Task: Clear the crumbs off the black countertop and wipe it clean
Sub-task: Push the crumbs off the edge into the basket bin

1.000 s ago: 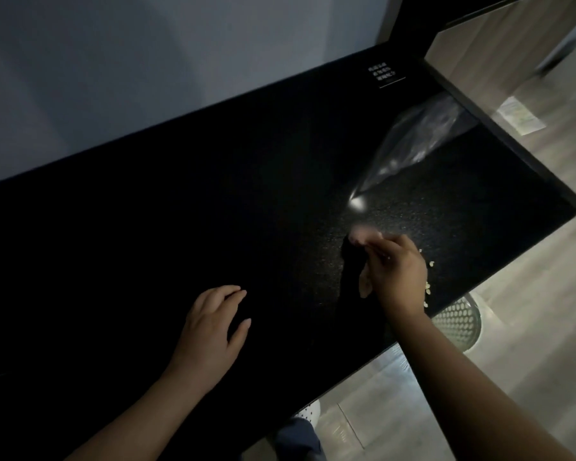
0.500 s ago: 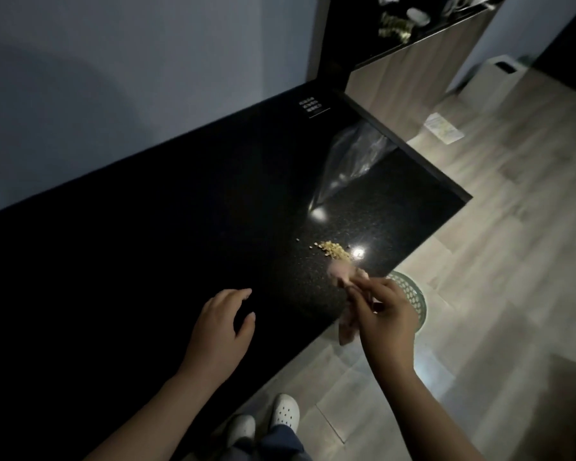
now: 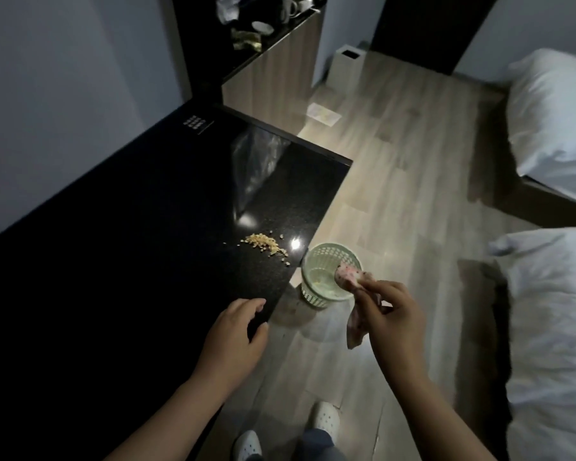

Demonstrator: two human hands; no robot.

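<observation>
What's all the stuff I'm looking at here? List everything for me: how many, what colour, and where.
countertop: one, black, along the left wall
crumbs: one small pile, yellowish, on the countertop near its right edge
plastic bag: one, clear, on the countertop beyond the crumbs
basket: one, pale green, perforated, on the floor beside the countertop
cloth: one, pink patterned, above the basket
bin: one, white, on the far floor
paper: one sheet, pale, on the floor
beds: two, white bedding, on the right
shoes: two, white, bottom of view
left hand: one, over the countertop's near edge, holding nothing
right hand: one, pinching the cloth
</observation>
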